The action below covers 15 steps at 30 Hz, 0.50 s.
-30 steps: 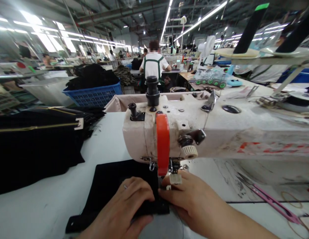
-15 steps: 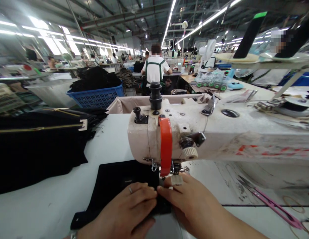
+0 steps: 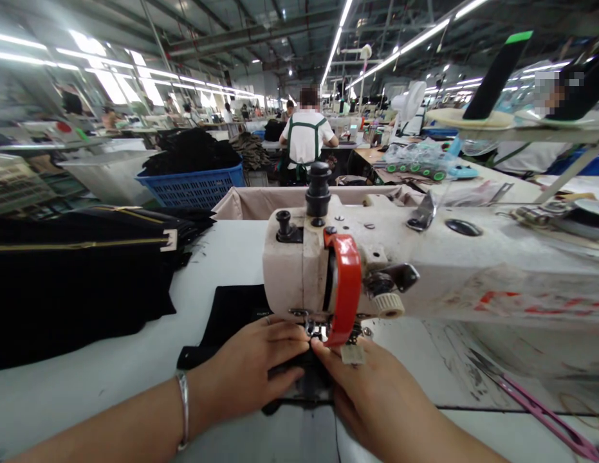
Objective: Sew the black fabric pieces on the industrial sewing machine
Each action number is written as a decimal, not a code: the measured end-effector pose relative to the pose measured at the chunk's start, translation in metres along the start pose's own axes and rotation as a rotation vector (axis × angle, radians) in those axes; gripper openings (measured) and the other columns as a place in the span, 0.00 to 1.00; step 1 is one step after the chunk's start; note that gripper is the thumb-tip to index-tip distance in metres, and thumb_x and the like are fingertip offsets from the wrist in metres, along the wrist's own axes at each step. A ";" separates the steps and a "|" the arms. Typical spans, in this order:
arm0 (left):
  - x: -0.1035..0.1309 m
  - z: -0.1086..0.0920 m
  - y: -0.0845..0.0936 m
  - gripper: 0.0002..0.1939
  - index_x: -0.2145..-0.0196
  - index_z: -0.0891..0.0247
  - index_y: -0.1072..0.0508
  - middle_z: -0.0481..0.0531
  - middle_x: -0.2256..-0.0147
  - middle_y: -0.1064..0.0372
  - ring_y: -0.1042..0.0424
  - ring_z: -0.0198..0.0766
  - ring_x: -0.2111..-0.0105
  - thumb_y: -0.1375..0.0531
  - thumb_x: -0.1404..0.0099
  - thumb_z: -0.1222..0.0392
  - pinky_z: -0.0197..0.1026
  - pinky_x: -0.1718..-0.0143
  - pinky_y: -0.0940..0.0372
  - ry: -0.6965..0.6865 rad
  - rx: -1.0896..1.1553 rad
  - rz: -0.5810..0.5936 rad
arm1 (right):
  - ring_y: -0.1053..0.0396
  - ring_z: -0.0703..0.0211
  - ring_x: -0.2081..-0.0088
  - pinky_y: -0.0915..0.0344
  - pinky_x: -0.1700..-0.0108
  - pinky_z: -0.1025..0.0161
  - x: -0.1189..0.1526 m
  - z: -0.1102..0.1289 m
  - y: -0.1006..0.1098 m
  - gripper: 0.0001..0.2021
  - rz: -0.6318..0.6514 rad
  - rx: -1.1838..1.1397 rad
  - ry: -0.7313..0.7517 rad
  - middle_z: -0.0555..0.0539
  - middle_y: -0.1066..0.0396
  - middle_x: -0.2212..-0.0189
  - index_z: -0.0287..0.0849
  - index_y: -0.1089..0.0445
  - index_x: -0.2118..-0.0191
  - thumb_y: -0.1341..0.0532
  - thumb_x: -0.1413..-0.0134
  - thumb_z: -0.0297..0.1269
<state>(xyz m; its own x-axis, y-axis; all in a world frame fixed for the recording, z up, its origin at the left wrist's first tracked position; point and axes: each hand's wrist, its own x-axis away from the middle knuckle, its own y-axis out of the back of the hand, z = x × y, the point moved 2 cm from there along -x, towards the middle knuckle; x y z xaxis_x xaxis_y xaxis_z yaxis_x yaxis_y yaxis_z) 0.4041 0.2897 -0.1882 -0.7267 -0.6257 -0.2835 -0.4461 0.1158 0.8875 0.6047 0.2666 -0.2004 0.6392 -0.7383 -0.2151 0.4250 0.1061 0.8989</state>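
A piece of black fabric (image 3: pixel 231 315) with a small label lies under the head of a white sewing machine (image 3: pixel 434 263). My left hand (image 3: pixel 253 360), with a bracelet at its wrist, grips the fabric left of the presser foot (image 3: pixel 317 331). Its fingertips come right up to the foot, with the thumb bent below them. From the right, my right hand (image 3: pixel 367 379) holds the same fabric, index fingertip close to the left hand's fingers. The orange guard (image 3: pixel 346 289) and the machine head hide part of its fingers and the needle.
Stacked black fabric pieces with a zipper (image 3: pixel 82 289) lie at left. Pink-handled scissors (image 3: pixel 535 405) rest at right. Behind stand a blue basket (image 3: pixel 193 186) of black cloth and a person in white (image 3: pixel 304 138). Thread cones (image 3: pixel 497 77) rise at upper right.
Both hands and the black fabric have moved away from me, toward the presser foot. More of the left forearm and bracelet shows. The view has shifted slightly, so the machine sits farther right.
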 end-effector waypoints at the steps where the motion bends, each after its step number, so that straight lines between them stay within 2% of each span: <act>1: -0.001 0.002 0.000 0.14 0.52 0.61 0.27 0.51 0.54 0.27 0.31 0.40 0.50 0.38 0.36 0.63 0.44 0.43 0.37 -0.005 -0.010 -0.007 | 0.32 0.46 0.55 0.30 0.52 0.48 0.000 0.001 0.002 0.20 -0.006 -0.021 0.002 0.40 0.30 0.54 0.41 0.31 0.52 0.47 0.51 0.22; 5: -0.001 0.010 0.002 0.10 0.54 0.61 0.26 0.51 0.56 0.25 0.28 0.40 0.54 0.44 0.29 0.58 0.44 0.47 0.34 -0.063 -0.071 -0.016 | 0.33 0.49 0.54 0.31 0.52 0.51 0.001 0.000 0.011 0.16 -0.091 -0.136 -0.044 0.42 0.31 0.55 0.41 0.32 0.54 0.48 0.46 0.23; 9: 0.005 0.027 0.004 0.12 0.54 0.60 0.25 0.51 0.56 0.24 0.26 0.38 0.56 0.47 0.27 0.57 0.44 0.49 0.33 -0.091 -0.077 -0.031 | 0.34 0.48 0.58 0.32 0.56 0.48 0.001 -0.007 0.015 0.10 -0.206 -0.047 -0.163 0.41 0.32 0.61 0.40 0.32 0.60 0.46 0.44 0.25; 13: 0.011 0.037 0.004 0.12 0.53 0.59 0.26 0.51 0.55 0.24 0.26 0.36 0.56 0.47 0.27 0.58 0.42 0.48 0.34 -0.096 -0.035 -0.063 | 0.34 0.50 0.65 0.33 0.62 0.52 -0.003 -0.013 0.011 0.04 -0.179 0.079 -0.166 0.44 0.32 0.68 0.41 0.31 0.68 0.43 0.44 0.27; 15: 0.010 0.034 0.004 0.11 0.54 0.59 0.26 0.50 0.56 0.24 0.26 0.36 0.56 0.47 0.27 0.59 0.41 0.49 0.33 -0.105 -0.025 -0.081 | 0.34 0.50 0.66 0.34 0.63 0.52 -0.003 -0.014 0.012 0.07 -0.144 0.136 -0.176 0.45 0.33 0.71 0.41 0.32 0.72 0.41 0.43 0.31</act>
<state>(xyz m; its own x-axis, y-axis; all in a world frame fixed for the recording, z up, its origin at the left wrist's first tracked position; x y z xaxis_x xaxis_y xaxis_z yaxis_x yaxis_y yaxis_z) 0.3772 0.3096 -0.1996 -0.7400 -0.5481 -0.3897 -0.4932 0.0483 0.8686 0.6165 0.2797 -0.1946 0.4519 -0.8451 -0.2855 0.4060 -0.0901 0.9094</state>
